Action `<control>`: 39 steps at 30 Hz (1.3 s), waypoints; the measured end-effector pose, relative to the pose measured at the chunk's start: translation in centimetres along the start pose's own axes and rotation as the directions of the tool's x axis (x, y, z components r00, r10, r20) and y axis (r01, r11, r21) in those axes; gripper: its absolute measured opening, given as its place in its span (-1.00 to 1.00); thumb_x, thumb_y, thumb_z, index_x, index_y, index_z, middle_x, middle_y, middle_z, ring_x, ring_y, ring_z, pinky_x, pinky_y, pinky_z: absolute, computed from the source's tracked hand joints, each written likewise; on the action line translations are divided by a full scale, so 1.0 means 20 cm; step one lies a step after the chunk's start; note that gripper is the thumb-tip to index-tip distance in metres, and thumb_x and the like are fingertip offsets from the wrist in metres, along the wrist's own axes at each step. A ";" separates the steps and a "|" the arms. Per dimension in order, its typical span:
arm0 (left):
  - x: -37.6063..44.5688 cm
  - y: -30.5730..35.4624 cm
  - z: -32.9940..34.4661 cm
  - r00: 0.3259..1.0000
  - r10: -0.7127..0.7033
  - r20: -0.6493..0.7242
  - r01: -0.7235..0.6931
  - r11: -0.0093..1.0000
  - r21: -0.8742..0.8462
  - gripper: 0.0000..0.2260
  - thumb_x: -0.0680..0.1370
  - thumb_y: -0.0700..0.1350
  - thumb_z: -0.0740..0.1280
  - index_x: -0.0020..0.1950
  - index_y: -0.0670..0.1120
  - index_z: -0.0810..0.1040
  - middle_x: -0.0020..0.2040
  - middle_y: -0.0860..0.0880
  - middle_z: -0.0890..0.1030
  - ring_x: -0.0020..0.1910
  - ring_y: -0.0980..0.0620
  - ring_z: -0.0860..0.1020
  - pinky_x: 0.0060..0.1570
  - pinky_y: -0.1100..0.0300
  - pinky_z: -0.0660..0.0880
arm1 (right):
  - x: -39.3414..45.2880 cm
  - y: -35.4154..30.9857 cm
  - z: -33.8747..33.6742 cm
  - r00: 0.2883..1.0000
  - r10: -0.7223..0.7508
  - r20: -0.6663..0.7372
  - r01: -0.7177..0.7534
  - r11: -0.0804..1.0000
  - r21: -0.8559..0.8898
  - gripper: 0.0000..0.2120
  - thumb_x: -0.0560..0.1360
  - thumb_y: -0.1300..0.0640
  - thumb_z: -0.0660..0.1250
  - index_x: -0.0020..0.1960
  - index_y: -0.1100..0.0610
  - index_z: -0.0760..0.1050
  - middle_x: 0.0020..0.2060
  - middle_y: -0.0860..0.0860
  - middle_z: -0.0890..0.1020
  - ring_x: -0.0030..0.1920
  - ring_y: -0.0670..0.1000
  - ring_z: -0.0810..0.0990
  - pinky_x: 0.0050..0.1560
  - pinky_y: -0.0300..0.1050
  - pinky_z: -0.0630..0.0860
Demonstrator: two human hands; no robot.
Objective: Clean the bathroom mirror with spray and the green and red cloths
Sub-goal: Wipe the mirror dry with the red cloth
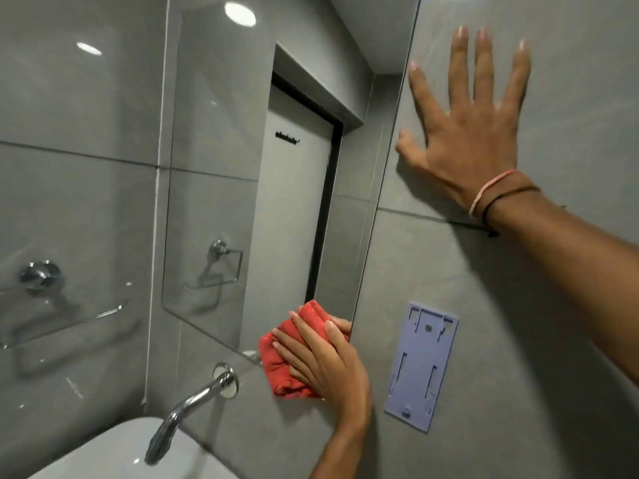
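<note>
The left hand [321,361] lies flat with its fingers together on the red cloth [294,354], pressing it against the bottom right corner of the mirror [262,188]. The cloth is bunched under the palm and spills over the mirror's lower edge onto the grey tiled wall [518,340] below. The right hand [473,133] is spread wide, fingers apart and holding nothing, with its palm flat on the wall just right of the mirror's edge (two thin bands, one pink and one dark, circle its wrist).

Below the cloth a chrome tap [193,406] juts from the wall over a white basin [131,454]. A pale purple plastic plate [423,368] is fixed to the wall right of the left hand. The mirror reflects a door, a ceiling light and a chrome towel ring.
</note>
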State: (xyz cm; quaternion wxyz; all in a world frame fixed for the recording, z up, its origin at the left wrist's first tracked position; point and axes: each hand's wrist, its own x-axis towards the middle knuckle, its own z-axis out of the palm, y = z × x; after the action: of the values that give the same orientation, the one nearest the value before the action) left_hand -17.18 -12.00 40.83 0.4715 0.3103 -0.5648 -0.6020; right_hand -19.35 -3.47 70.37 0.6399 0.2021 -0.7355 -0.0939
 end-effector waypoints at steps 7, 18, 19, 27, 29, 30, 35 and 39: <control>0.12 0.83 0.16 0.861 0.508 0.007 -0.496 0.844 -0.203 -0.47 0.69 -0.15 0.19 0.65 -0.07 0.12 0.69 -0.10 0.01 0.68 -0.03 -0.09 0.63 -0.05 -0.11 | -0.03 0.13 -0.12 0.994 -0.059 0.087 0.049 0.992 0.118 -0.30 0.63 -0.28 -0.08 0.69 -0.01 0.01 0.69 0.20 0.03 0.70 0.18 0.01 0.67 0.29 -0.06; 0.41 1.33 0.16 0.153 0.973 0.174 -0.904 0.209 -0.373 -0.17 0.45 -0.27 0.46 0.60 -0.34 0.08 0.59 -0.27 0.24 0.62 -0.16 0.22 0.60 -0.12 0.19 | 0.14 0.21 -0.38 0.905 0.280 0.320 -0.417 0.436 0.798 -0.35 0.51 -0.09 0.47 0.52 0.12 0.42 0.21 0.10 0.69 0.20 0.03 0.66 0.34 -0.07 0.55; 0.43 1.32 0.15 0.139 0.976 0.168 -0.904 0.194 -0.380 -0.16 0.43 -0.23 0.51 0.58 -0.35 0.12 0.56 -0.28 0.29 0.59 -0.18 0.27 0.57 -0.13 0.24 | 0.16 0.17 -0.38 0.892 0.256 0.373 -0.452 0.481 0.751 -0.31 0.46 -0.14 0.50 0.50 0.12 0.43 0.21 0.10 0.69 0.25 0.08 0.64 0.37 0.01 0.54; 0.50 1.32 -0.10 0.247 0.966 0.076 -0.899 0.258 -0.355 -0.36 0.42 -0.04 0.54 0.39 -0.25 0.39 0.28 -0.16 0.43 0.28 -0.12 0.47 0.32 -0.02 0.48 | 0.15 -0.08 -0.35 0.842 0.307 0.443 -0.507 0.730 0.458 -0.63 0.44 -0.07 0.45 0.17 0.07 0.59 0.15 0.12 0.70 0.28 0.23 0.60 0.22 0.05 0.44; 0.50 1.33 -0.16 0.452 0.888 0.081 -0.829 0.451 -0.330 -0.32 0.43 0.11 0.54 0.42 -0.16 0.39 0.31 -0.13 0.42 0.30 -0.04 0.47 0.34 0.10 0.47 | 0.11 -0.09 -0.36 0.810 0.348 0.472 -0.577 0.618 0.535 -0.63 0.43 -0.10 0.48 0.16 0.06 0.63 0.13 0.12 0.72 0.25 0.22 0.63 0.20 0.03 0.51; 0.49 1.35 -0.20 0.551 0.823 0.134 -0.754 0.561 -0.343 -0.30 0.42 0.15 0.54 0.43 -0.12 0.40 0.33 -0.12 0.43 0.30 -0.01 0.49 0.34 0.10 0.48 | 0.09 -0.08 -0.37 0.792 0.364 0.491 -0.609 0.538 0.583 -0.62 0.42 -0.10 0.50 0.16 0.07 0.65 0.12 0.12 0.73 0.22 0.20 0.65 0.21 0.02 0.56; 0.38 1.41 -0.34 0.446 0.689 0.571 -0.347 0.721 -0.599 -0.78 0.46 -0.13 0.56 0.06 -0.11 0.66 -0.10 -0.09 0.70 -0.09 -0.05 0.65 0.10 -0.23 0.63 | -0.12 -0.02 -0.47 0.756 0.395 0.523 -0.642 0.285 0.712 -0.70 0.38 0.05 0.60 0.06 0.12 0.68 -0.06 0.05 0.74 0.04 0.10 0.73 0.19 0.10 0.65; 0.19 1.43 -0.38 0.202 0.716 0.669 -0.414 0.681 -0.604 -0.88 0.49 -0.26 0.51 0.00 -0.17 0.65 -0.12 -0.17 0.65 -0.11 -0.08 0.61 0.01 -0.23 0.62 | -0.38 0.12 -0.64 0.694 0.385 0.608 -0.660 0.003 0.751 -0.46 0.31 0.01 0.68 0.19 0.14 0.57 0.07 0.12 0.74 -0.09 -0.05 0.71 -0.06 -0.13 0.68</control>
State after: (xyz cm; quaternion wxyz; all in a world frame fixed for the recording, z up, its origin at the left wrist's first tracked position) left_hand -5.54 -16.02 67.90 0.3392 -0.3509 -0.6972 -0.5251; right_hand -6.56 3.42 66.52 0.2769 0.2386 -0.7191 0.5910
